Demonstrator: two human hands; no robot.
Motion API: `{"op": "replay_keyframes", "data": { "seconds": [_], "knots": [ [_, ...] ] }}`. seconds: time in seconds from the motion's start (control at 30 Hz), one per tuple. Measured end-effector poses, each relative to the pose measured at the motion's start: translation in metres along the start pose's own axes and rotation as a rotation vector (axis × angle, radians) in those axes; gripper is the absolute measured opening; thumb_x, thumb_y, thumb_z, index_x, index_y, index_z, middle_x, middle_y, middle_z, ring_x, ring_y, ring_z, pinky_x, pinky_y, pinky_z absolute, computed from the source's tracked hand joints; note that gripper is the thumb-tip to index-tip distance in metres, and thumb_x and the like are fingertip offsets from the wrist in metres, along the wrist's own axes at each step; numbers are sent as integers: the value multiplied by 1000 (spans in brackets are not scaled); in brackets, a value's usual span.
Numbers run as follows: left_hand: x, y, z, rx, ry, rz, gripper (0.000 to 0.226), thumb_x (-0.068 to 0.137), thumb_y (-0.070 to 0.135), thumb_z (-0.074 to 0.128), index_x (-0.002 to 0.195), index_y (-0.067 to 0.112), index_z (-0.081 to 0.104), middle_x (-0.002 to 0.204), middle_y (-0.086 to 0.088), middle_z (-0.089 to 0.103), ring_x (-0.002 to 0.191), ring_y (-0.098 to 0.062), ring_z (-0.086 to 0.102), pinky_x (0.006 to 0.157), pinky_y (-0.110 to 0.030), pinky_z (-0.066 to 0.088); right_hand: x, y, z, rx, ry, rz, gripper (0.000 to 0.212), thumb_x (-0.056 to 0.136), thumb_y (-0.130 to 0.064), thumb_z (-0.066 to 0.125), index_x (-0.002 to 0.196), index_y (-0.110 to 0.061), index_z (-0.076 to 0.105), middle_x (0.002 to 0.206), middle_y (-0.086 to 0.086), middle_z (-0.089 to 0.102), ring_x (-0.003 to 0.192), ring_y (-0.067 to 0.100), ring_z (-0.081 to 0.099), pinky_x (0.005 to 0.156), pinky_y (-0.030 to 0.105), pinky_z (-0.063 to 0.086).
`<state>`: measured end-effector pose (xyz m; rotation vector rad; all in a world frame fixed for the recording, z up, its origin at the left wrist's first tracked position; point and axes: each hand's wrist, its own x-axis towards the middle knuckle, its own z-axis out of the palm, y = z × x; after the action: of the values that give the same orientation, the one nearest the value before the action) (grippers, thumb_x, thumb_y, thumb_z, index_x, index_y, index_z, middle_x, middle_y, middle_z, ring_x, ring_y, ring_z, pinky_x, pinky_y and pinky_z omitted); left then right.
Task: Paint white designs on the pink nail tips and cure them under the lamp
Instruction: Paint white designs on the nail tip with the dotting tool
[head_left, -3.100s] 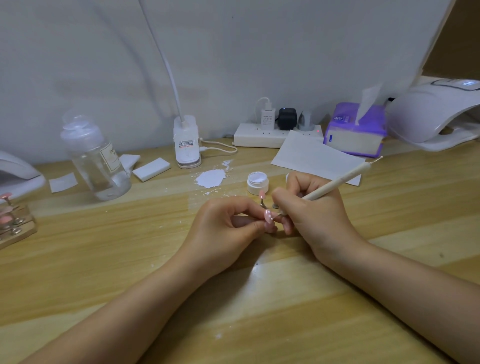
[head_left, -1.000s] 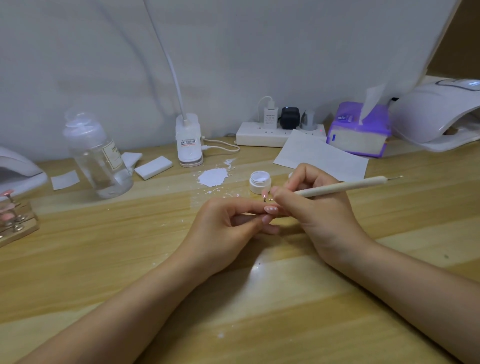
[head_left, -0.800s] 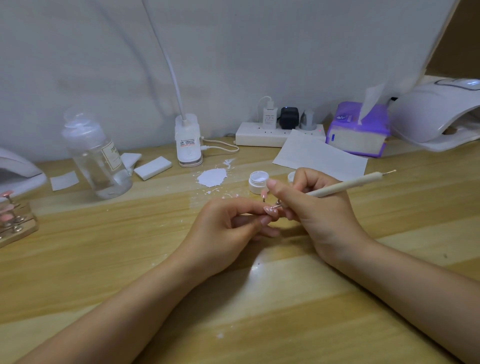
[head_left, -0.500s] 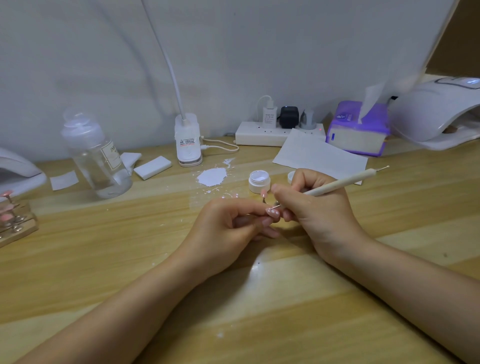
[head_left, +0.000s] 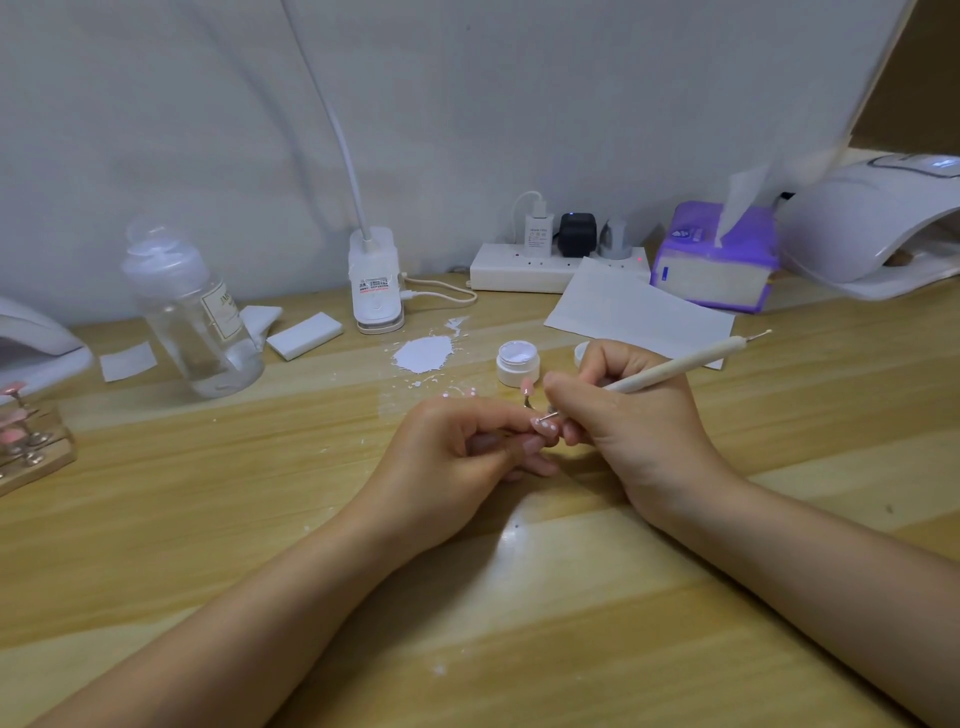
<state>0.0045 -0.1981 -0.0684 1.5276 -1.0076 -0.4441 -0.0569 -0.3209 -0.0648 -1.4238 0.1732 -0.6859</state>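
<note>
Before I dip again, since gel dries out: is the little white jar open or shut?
Open: the white jar shows white gel at its uncovered top; its lid lies beside it.

clear bottle (head_left: 193, 317) label: cream, dark letters; begins "JM", rest too blurred to read.
lamp base (head_left: 375, 280) sticker: white with a red band and small print; not legible.
white charger (head_left: 537, 236) in power strip (head_left: 524, 266): fine grey print on its face; not legible.
tissue pack (head_left: 714, 260): small printed mark on purple top, blue mark on front left; neither can be read.
Other readable text: none.
</note>
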Motion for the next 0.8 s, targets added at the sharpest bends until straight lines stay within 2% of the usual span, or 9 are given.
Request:
{"op": "replay_keyframes", "data": {
  "seconds": [0.23,0.8],
  "knots": [
    [0,0,0,9,2,-1,32,84,-5,56,75,23,67,73,14,71,70,-5,69,65,-13,53,0,0,0,-7,7,-7,39,71,6,59,45,-15,38,33,-3,45,34,7,43,40,12,37],
    [0,-1,0,20,-5,2,32,84,-5,57,76,24,68,73,15,71,71,-4,69,62,-11,50,0,0,0,-41,-6,-25,33,68,6,57,48,-11,37,32,-4,44,33,6,42,40,12,36]
  ]
}}
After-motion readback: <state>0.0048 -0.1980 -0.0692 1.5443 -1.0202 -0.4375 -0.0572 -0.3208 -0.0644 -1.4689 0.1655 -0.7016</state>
